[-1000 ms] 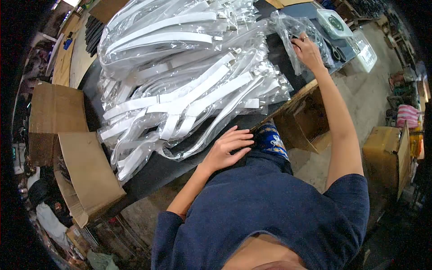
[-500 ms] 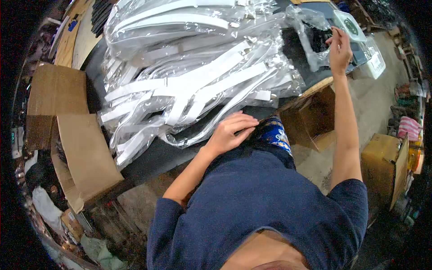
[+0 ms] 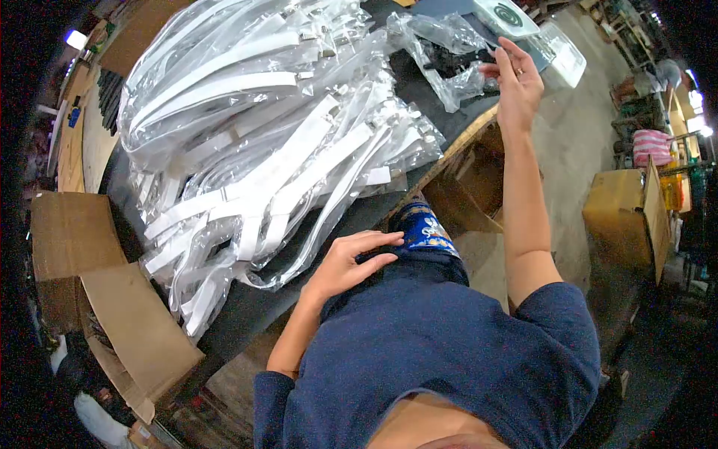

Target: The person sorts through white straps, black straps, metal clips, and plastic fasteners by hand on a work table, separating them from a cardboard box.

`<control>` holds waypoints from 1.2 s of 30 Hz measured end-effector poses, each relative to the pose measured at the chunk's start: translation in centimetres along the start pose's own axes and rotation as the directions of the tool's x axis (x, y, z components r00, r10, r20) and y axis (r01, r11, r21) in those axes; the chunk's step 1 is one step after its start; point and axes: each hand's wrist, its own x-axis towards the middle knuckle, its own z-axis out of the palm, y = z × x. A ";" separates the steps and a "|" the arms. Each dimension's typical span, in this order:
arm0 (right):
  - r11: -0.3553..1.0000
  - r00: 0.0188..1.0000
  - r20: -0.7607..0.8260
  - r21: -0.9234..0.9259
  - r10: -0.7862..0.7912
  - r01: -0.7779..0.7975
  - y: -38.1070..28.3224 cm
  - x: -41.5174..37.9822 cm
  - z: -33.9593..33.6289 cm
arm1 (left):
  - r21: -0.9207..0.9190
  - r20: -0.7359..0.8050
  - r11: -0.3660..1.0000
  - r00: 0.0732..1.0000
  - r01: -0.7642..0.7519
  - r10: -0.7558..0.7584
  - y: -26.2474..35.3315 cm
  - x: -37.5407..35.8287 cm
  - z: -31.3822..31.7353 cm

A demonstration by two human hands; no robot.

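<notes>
A large heap of clear plastic bags holding white straps point(image 3: 258, 161) covers much of the dark table. My left hand point(image 3: 351, 263) is beside the table's near edge, by my lap, with its thumb apart from the fingers and nothing in it. Farther out at the right, my right hand point(image 3: 517, 88) is raised with spread fingers, one of them wearing a ring. Its fingertips are beside a crumpled clear plastic bag point(image 3: 449, 86) with something black in or under it; whether they touch is unclear. Just beyond them sits a pale device with a round dark top point(image 3: 508, 16).
An open cardboard box point(image 3: 138, 322) stands at the left, against the table. Another box point(image 3: 475, 179) is beneath the table's right edge. On the floor at the far right are a cardboard box point(image 3: 617, 213) and a pink striped bundle point(image 3: 652, 147). A person point(image 3: 666, 75) is bent over in the background.
The view has turned, so the table and heap appear farther left. My right hand's fingers are spread wider, and my left thumb stands farther from its fingers.
</notes>
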 end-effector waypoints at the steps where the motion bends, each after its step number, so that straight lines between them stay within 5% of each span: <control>1: 0.998 1.000 0.011 -0.065 -0.008 0.009 -0.8 -0.9 -0.1 | 0.020 0.053 1.000 0.998 0.018 -0.019 0.6 0.2 -0.4; 2: 0.998 1.000 0.009 -0.065 0.003 -0.002 -0.8 -1.7 -0.7 | 0.093 0.037 0.994 0.998 -0.053 0.050 1.1 0.4 -0.8; 4: 0.907 0.976 0.118 -0.362 -0.185 0.216 -0.5 -2.9 -2.2 | 0.190 -0.063 0.977 0.992 -0.093 0.107 1.7 1.1 -1.9; 6: 0.939 0.986 0.111 -0.308 -0.124 0.152 -0.2 -4.5 -3.1 | 0.373 -0.216 0.924 0.960 -0.085 0.176 2.5 1.9 -3.5; 8: 0.884 0.985 0.175 -0.461 0.001 0.081 0.4 -6.1 -4.5 | 0.463 -0.381 0.885 0.893 -0.040 0.239 2.6 3.0 -5.1; 9: 0.754 0.980 0.201 -0.641 -0.014 0.142 0.6 -6.9 -5.1 | 0.516 -0.400 0.857 0.887 0.009 0.232 2.3 3.7 -6.0; 10: 0.711 0.962 0.264 -0.663 -0.072 0.235 1.7 -7.6 -5.6 | 0.519 -0.398 0.855 0.888 0.011 0.231 1.9 4.4 -6.8; 13: 0.823 0.968 0.223 -0.567 0.118 0.030 2.7 -9.6 -5.9 | 0.631 -0.394 0.771 0.891 0.084 0.225 0.3 6.5 -8.0; 16: 0.699 0.943 0.330 -0.686 0.050 0.203 4.5 -10.1 -6.1 | 0.652 -0.344 0.758 0.898 0.019 0.273 -1.2 8.5 -7.3; 18: 0.777 0.949 0.233 -0.629 0.212 -0.019 4.4 -10.3 -4.9 | 0.728 -0.347 0.685 0.872 0.019 0.345 -1.6 9.4 -6.6; 21: 0.682 0.947 0.276 -0.725 0.166 0.092 5.5 -10.2 -4.3 | 0.762 -0.375 0.647 0.841 0.040 0.390 -1.2 10.2 -6.1; 23: 0.572 0.948 0.299 -0.799 0.109 0.186 6.2 -10.0 -3.7 | 0.762 -0.371 0.646 0.854 0.054 0.366 -1.2 10.4 -6.3; 27: 0.606 0.941 0.311 -0.776 0.130 0.173 6.8 -9.6 -3.3 | 0.715 -0.362 0.697 0.879 0.049 0.310 -1.8 10.6 -6.9; 36: 0.644 0.926 0.231 -0.765 0.300 -0.018 6.5 -9.3 -3.0 | 0.703 -0.375 0.708 0.879 0.063 0.295 -1.7 10.6 -7.1</control>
